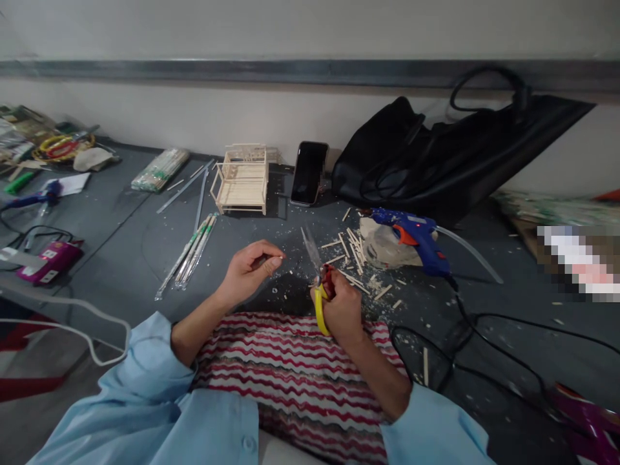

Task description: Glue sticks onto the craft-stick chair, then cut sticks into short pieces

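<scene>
Now, head view: one person seated at the floor (121,239), both forearms in pale blue sleeves, a striped cloth (295,374) across the lap.
Left hand (252,268): raised over the floor ahead of the cloth, thumb pinched to fingertips on what looks like a short stick piece (269,261); it is too small to be certain.
Right hand (341,310): grip clenched round the handles of the scissors (317,279), blades parted and pointing up and away, just beside the left fingertips but not touching them.
Cut sticks (353,252): a loose scatter of short lengths and chips on the floor, just beyond the right hand.
Glue gun (416,239): blue and orange, resting on a crumpled wad near the cut sticks, its cable (484,323) trailing to the right.
Stick model (242,181): a small slatted frame with rails, standing upright by the wall and looking fully assembled.
Wrapped sticks (191,255): long uncut lengths in sleeves, lying left of the hands; a fuller pack (159,169) lies farther back.
Phone (309,172): leaning against the wall, screen dark, beside a black bag (445,155).
Progress, as judged: one model built and many lengths cut; stock remains unopened, and cutting is in hand.
</scene>
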Action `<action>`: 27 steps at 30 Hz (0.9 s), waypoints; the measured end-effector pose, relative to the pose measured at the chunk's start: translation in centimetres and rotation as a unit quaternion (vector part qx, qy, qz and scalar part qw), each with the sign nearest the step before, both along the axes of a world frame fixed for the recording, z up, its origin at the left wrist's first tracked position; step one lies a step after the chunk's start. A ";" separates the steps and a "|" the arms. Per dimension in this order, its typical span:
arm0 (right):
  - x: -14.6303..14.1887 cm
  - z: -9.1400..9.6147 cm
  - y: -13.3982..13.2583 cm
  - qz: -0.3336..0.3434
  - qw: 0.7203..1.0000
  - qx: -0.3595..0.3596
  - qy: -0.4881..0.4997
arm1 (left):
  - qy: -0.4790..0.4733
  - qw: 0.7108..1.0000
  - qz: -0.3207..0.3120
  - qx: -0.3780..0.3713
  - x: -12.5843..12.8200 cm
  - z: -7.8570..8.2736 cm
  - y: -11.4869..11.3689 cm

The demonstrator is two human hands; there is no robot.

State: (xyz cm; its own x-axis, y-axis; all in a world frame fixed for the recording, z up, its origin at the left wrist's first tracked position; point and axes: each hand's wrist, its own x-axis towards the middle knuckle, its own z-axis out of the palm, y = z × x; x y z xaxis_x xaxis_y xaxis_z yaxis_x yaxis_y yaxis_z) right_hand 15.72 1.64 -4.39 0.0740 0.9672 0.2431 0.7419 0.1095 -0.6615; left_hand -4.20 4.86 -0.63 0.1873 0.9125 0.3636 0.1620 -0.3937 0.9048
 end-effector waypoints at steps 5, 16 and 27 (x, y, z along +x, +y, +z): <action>0.0 0.3 0.0 0.006 1.000 -0.014 -0.014 | 0.042 0.998 0.027 0.023 -0.4 -0.1 0.4; -0.8 0.8 -0.4 0.047 0.985 -0.005 -0.164 | -0.005 1.000 0.014 0.004 -0.3 -0.2 0.2; -0.9 0.8 -0.6 0.054 0.980 0.016 -0.190 | 0.008 0.999 0.021 0.032 -0.3 -1.1 0.1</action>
State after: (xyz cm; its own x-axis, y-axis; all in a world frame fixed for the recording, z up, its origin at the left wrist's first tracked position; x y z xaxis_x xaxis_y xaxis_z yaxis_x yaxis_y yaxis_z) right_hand 14.84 1.07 -3.62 -0.1311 0.9556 0.2639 0.9169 0.2181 -0.3342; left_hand -4.52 4.96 -1.73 0.1565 0.8949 0.4179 0.1937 -0.4427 0.8755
